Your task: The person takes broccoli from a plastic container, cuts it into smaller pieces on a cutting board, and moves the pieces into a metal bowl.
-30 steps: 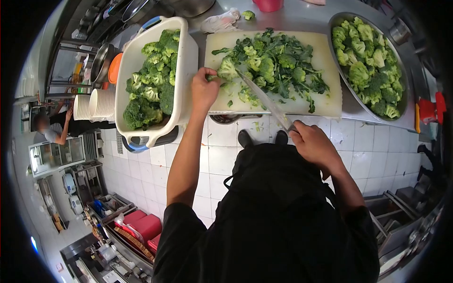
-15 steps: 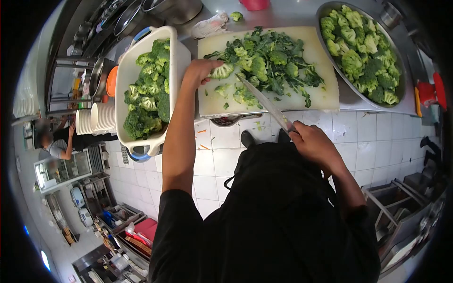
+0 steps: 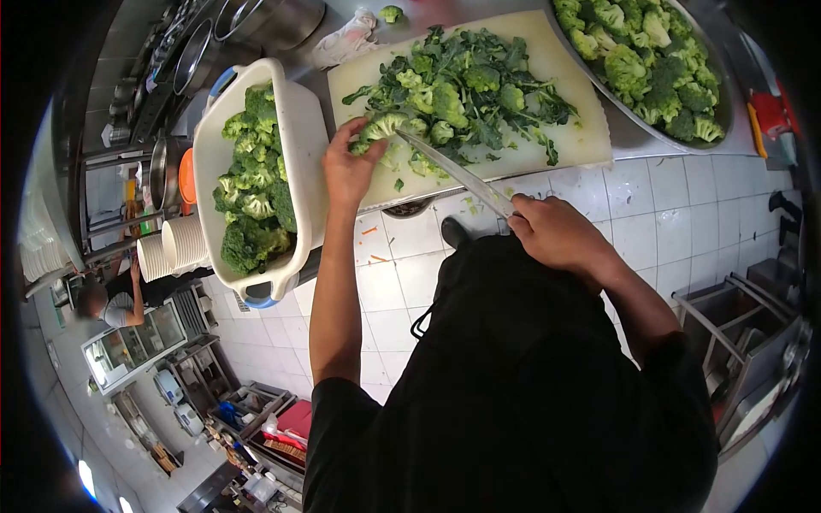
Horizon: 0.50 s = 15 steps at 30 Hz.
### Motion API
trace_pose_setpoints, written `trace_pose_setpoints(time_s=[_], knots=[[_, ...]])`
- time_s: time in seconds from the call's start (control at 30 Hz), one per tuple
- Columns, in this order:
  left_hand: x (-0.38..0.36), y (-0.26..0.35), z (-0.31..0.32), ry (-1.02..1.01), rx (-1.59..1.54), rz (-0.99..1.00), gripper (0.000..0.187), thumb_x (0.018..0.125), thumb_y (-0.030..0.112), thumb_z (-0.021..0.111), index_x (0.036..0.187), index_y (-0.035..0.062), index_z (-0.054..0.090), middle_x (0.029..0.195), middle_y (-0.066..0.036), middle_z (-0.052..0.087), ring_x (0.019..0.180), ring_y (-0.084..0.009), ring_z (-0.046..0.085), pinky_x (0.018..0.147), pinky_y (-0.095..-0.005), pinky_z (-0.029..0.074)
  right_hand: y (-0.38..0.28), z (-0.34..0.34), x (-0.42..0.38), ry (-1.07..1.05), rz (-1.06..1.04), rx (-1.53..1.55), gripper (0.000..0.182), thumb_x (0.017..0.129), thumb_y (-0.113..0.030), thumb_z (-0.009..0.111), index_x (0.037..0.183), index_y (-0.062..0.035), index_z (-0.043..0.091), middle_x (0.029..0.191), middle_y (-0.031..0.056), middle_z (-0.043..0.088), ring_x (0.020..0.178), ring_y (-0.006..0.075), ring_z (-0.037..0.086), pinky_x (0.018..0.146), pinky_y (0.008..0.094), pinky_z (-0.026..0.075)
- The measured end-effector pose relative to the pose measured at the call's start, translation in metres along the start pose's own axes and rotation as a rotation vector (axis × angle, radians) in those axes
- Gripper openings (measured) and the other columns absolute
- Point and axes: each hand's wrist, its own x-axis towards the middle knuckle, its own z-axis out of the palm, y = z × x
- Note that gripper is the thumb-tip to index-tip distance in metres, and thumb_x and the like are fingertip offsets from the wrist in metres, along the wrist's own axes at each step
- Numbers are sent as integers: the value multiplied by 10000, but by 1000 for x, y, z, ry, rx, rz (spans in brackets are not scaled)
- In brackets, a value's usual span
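My left hand grips a piece of broccoli by its side, near the left edge of the white cutting board. In my right hand is the handle of a long kitchen knife. Its blade slants up and left across the board's front edge, and its tip meets the broccoli piece. Behind it lies a heap of broccoli leaves and cut florets.
A white tub of broccoli stands left of the board. At the right, a large metal bowl holds florets. A crumpled cloth and metal pots lie behind. Another person is at the far left, beside stacked cups.
My left hand has turned the broccoli piece and now holds it from below. The knife tip has come onto the piece. The whole view has shifted and rotated slightly.
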Motion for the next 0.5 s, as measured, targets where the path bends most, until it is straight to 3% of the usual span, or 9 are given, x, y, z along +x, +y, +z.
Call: trace_pose_setpoints(time_s=[0.07,0.17,0.33,0.5], knots=[[-3,6,-4,-84,38,-12,386,767,36,844,1131,13,719,1116,-102,702,1011,-184,643,892,-323,524,-3,-2,2,-28,15,10,236,987,-211,514,1038,5,595,906,272,690,908,475,666,846,571,505],[-6,-8,-1,-58,-19,-29,389,758,45,841,1132,15,741,1107,-109,710,975,-187,660,885,-332,534,-6,-1,3,-35,20,16,238,985,-207,516,1038,11,594,915,271,693,915,474,666,857,570,504],[-12,-11,6,-47,73,27,437,771,49,838,1191,-7,730,1164,-128,706,1045,-196,665,936,-309,519,-9,2,4,-60,40,1,257,1015,-244,510,1053,1,576,920,271,680,939,493,639,845,568,486],[-7,-17,5,-84,116,47,433,790,51,832,1204,-22,726,1207,-131,695,1087,-206,662,934,-306,525,-30,7,10,-51,91,-74,275,1013,-196,495,1107,51,569,916,318,679,935,497,659,861,571,503]])
